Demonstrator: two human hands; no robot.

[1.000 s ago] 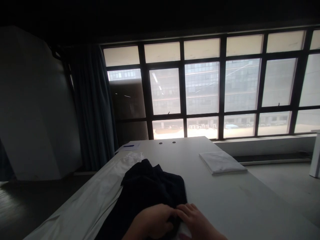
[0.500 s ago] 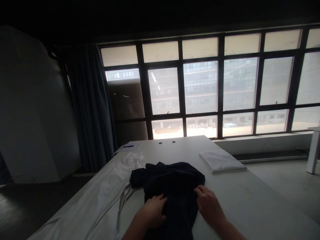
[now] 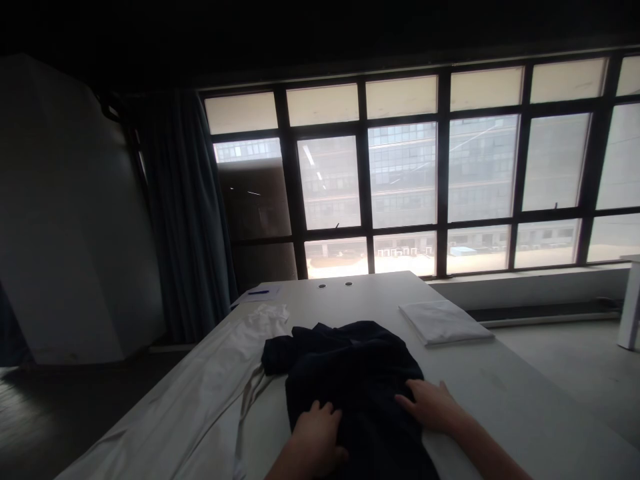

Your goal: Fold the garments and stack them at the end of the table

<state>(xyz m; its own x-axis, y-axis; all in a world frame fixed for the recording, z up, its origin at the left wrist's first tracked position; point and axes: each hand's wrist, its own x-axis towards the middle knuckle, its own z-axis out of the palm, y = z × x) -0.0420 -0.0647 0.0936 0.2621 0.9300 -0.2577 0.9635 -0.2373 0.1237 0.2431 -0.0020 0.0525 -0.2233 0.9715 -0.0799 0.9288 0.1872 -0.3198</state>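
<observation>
A dark navy garment (image 3: 355,367), its exact kind hard to make out, lies on the white table (image 3: 345,303) before me. My left hand (image 3: 319,433) rests on its near left part with the fingers spread on the cloth. At its right edge my right hand (image 3: 433,403) lies with fingers stretched out and apart, touching the fabric. The garment's far end is bunched, and a piece of it sticks out to the left. Its near end runs out of the picture at the bottom.
Rumpled white cloth (image 3: 200,387) with loose straps covers the table's left side. A folded white cloth (image 3: 445,321) lies at the right edge. Farther back are a blue pen (image 3: 259,292) on paper and two round table inserts (image 3: 349,284). Windows stand behind the table.
My right hand has moved right and its fingers have opened out. The garment's right side has spread wider with it. My left hand has shifted slightly right and nearer, its fingers more spread.
</observation>
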